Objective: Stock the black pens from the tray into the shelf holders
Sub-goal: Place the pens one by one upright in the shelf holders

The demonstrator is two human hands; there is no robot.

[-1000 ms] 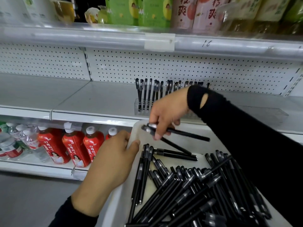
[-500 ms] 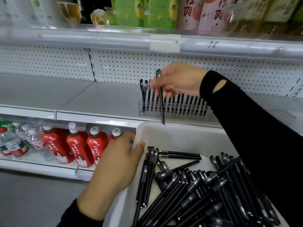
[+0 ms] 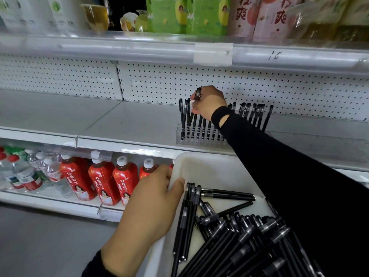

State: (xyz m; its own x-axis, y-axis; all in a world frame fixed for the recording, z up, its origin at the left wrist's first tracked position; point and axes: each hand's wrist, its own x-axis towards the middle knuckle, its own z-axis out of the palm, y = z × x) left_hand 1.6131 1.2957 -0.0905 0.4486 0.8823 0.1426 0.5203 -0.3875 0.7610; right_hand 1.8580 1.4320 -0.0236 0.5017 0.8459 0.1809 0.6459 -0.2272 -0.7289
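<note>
Pinching a pen (image 3: 197,94) above the holder (image 3: 199,139) at the shelf (image 3: 129,124) edge, right hand (image 3: 209,102) may miss the slot; left hand (image 3: 147,206) grips tray (image 3: 209,166) corner.

The right arm (image 3: 279,176), in a black sleeve, stretches up and forward from the lower right, and a slit near the cuff bares a patch of wrist. The right grip (image 3: 208,102) shows its back to the camera, fingers curled and pinching a black pen (image 3: 197,94) whose upper end stands just above the grip on its left side. The left grip (image 3: 151,198) sits lower and nearer, well apart from the right one, its thumb (image 3: 176,184) hooked over the tray (image 3: 199,156) rim and its fingers wrapped round the outer side. The left forearm rises from the bottom edge, a black cuff (image 3: 93,266) just showing.
</note>
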